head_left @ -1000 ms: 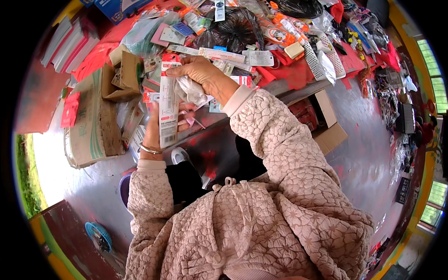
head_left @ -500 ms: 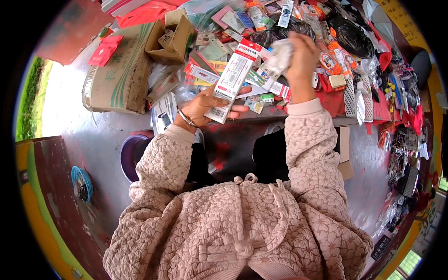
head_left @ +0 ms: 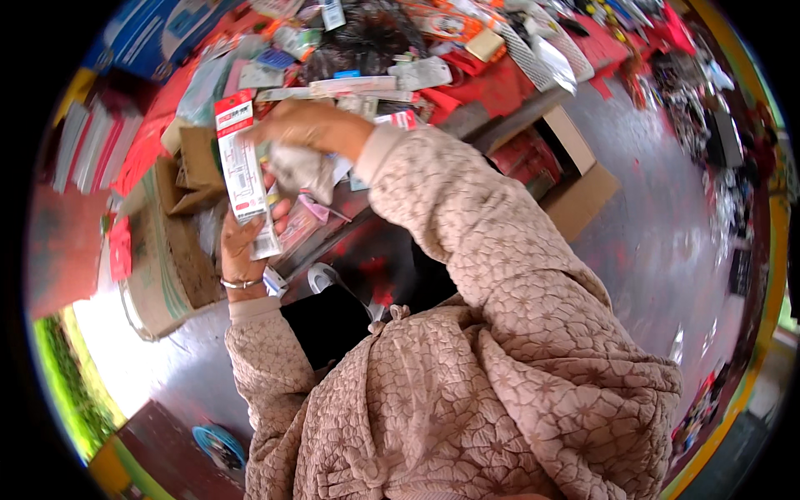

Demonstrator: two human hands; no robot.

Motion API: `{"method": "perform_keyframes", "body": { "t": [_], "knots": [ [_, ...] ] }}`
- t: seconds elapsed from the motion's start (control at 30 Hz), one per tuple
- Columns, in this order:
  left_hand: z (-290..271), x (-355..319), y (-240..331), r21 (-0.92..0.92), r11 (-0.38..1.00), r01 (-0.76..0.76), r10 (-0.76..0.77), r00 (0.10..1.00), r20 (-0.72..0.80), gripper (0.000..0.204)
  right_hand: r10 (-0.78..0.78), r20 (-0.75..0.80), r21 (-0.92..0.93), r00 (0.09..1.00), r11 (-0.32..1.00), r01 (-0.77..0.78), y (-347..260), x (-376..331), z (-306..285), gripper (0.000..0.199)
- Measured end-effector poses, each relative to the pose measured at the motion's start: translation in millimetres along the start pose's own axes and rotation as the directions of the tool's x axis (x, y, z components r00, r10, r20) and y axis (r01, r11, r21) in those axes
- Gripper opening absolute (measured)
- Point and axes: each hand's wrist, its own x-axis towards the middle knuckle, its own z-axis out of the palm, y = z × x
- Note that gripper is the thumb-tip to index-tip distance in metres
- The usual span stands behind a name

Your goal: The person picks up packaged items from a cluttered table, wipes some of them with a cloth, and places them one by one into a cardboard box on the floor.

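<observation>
A long red-and-white packet [head_left: 244, 167] stands nearly upright, tilted slightly, in front of the person, above the near edge of the tabletop [head_left: 512, 123]. The left hand [head_left: 242, 242] is closed around its lower end, thumb across the front, other fingers showing past the right edge. The right hand [head_left: 308, 125], blurred, is curled over a pale, crumpled cloth [head_left: 304, 171] that hangs below it; its fingertips are at the packet's upper right edge, though whether they pinch it cannot be told. The step in hand looks like wiping the packet; the next move seems to call for a steady left grip and light strokes along the flat face.

The packet carries white characters on its red top band, a line drawing on white beneath, and a small red label lower down. Beside it, a small open cardboard box [head_left: 198, 158] shows no legible print, and the large carton [head_left: 162, 258] bears green stripes. Farther out, the blue box [head_left: 162, 33] has white printing, blurred, and the orange-and-white packages [head_left: 442, 21] have lettering too small to read.
</observation>
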Motion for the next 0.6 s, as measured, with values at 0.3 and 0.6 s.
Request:
{"method": "perform_keyframes", "body": {
  "t": [0.3, 0.6],
  "knots": [
    [-25.9, 7.1, -17.9, -0.181, 0.984, -0.003, 0.007, 1.0, 0.026, 0.068, -0.281, -0.464, 0.095, 0.84, 0.927, 0.362, 6.2, -37.9, -62.8, 0.037],
    [-6.4, 19.5, -44.1, 0.007, 0.979, 0.205, -0.206, 0.979, 0.014, 0.053, 0.195, -0.616, 0.276, 0.763, 0.961, -0.022, 150.1, -297.5, -293.2, 0.025]
  ]
}}
